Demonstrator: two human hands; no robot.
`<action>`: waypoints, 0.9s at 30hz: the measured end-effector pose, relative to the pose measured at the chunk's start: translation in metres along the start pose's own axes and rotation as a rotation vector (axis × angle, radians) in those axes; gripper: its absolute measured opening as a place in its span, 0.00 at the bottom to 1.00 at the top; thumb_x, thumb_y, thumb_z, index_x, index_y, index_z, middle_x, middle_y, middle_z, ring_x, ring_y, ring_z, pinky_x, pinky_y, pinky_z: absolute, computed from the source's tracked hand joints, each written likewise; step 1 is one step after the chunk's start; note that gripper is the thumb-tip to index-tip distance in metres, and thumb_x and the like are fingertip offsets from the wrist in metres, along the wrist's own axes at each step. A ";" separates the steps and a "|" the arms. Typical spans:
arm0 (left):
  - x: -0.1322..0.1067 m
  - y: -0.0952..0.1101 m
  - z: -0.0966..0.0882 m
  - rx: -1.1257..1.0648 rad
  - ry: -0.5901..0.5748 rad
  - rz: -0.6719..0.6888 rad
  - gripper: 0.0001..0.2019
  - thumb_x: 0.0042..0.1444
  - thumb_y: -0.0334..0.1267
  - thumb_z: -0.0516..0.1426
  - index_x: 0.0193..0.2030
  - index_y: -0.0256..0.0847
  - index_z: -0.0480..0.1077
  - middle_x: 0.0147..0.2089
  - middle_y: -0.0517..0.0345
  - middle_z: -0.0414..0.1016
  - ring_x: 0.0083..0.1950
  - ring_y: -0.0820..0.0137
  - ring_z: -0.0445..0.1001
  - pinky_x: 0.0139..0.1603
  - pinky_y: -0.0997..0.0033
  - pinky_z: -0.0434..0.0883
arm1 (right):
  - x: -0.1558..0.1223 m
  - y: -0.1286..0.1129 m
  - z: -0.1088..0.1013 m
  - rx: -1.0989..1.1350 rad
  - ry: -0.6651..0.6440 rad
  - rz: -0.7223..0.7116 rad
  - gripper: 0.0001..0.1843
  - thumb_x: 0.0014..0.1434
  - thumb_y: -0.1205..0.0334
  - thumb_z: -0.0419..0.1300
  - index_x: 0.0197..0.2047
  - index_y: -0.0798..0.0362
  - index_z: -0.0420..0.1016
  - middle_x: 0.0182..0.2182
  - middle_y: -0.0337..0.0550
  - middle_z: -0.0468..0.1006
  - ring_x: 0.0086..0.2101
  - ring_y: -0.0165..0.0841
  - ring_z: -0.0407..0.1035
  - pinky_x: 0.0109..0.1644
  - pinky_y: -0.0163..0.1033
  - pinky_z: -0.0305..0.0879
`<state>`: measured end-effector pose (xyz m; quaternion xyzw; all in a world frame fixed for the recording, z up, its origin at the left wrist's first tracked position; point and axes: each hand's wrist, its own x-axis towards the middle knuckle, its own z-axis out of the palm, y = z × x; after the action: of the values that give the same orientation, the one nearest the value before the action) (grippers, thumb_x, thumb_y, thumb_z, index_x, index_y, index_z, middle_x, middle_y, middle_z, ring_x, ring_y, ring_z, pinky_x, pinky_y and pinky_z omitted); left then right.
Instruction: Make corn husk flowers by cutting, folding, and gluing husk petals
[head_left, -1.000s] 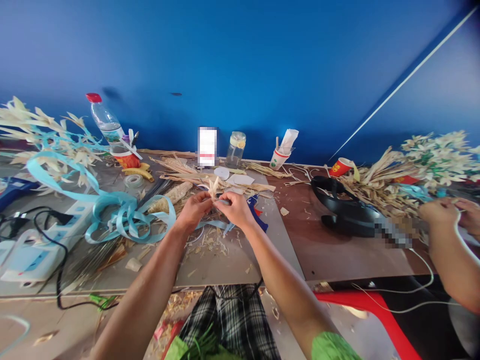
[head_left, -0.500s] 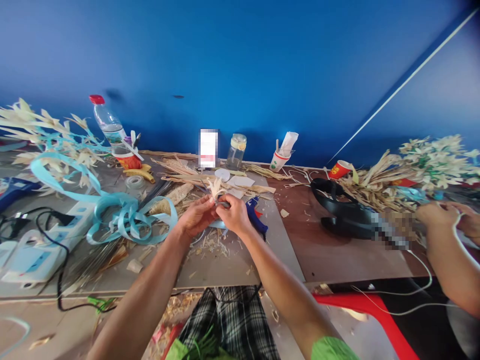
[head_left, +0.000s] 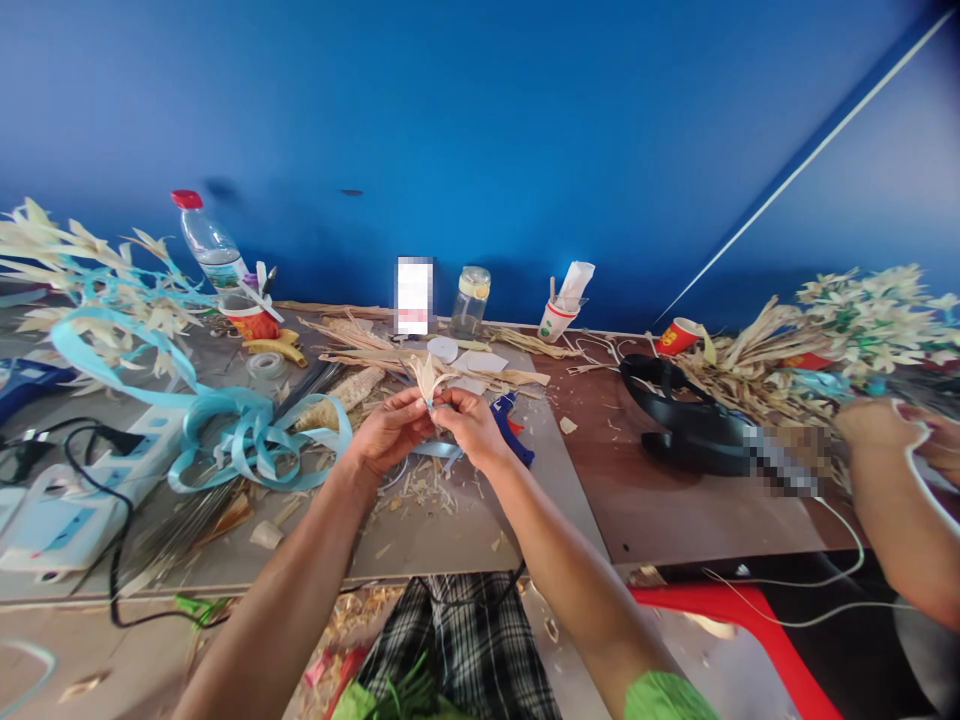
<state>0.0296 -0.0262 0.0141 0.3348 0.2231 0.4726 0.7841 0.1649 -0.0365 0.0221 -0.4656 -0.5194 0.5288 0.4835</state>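
Note:
My left hand point(head_left: 390, 430) and my right hand point(head_left: 471, 425) meet above the table's middle, both pinched on a small pale husk flower point(head_left: 427, 378) with its petals pointing up. A light blue ribbon point(head_left: 439, 450) runs from under my fingers down to the table. A blue glue gun point(head_left: 508, 432) lies just right of my right hand. Husk shavings point(head_left: 424, 485) lie scattered below my hands.
A tangle of light blue ribbon point(head_left: 240, 430) and a white power strip point(head_left: 67, 510) lie left. A water bottle point(head_left: 210, 245), jar point(head_left: 471, 298) and paper cups point(head_left: 559, 315) stand at the back. A black object point(head_left: 686, 420) and husk piles point(head_left: 757, 375) lie right, where another person's hands point(head_left: 889, 430) work.
My two hands have closed together on the husk flower and lifted it slightly. The other person's hands at the right shifted a little.

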 end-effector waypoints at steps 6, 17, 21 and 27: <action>0.001 0.000 -0.002 0.033 -0.007 -0.005 0.11 0.42 0.32 0.66 0.33 0.34 0.73 0.30 0.56 0.73 0.31 0.74 0.72 0.36 0.73 0.68 | -0.003 -0.003 0.000 -0.272 0.077 -0.122 0.06 0.45 0.63 0.55 0.27 0.53 0.72 0.20 0.35 0.70 0.23 0.29 0.63 0.30 0.33 0.59; 0.011 -0.015 0.009 0.124 0.263 0.193 0.16 0.36 0.31 0.67 0.27 0.38 0.63 0.24 0.66 0.69 0.24 0.78 0.68 0.29 0.77 0.64 | -0.011 -0.002 0.005 -0.988 0.173 -0.325 0.10 0.53 0.66 0.53 0.35 0.52 0.75 0.28 0.44 0.79 0.33 0.35 0.71 0.44 0.38 0.58; 0.008 -0.011 0.008 0.067 0.129 0.058 0.13 0.40 0.32 0.66 0.33 0.35 0.70 0.28 0.60 0.73 0.28 0.74 0.71 0.34 0.73 0.67 | -0.013 -0.008 0.005 -0.984 0.184 -0.286 0.09 0.52 0.66 0.54 0.34 0.52 0.75 0.29 0.46 0.79 0.32 0.36 0.71 0.43 0.38 0.59; 0.003 -0.007 0.004 -0.015 0.048 0.031 0.08 0.42 0.32 0.66 0.29 0.33 0.72 0.26 0.58 0.71 0.29 0.75 0.70 0.36 0.73 0.68 | -0.009 -0.011 -0.003 -0.796 0.196 -0.205 0.10 0.51 0.65 0.54 0.33 0.51 0.76 0.24 0.40 0.77 0.28 0.33 0.69 0.35 0.34 0.60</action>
<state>0.0377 -0.0267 0.0117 0.3212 0.2331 0.4942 0.7735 0.1687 -0.0452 0.0325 -0.6099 -0.6786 0.1892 0.3630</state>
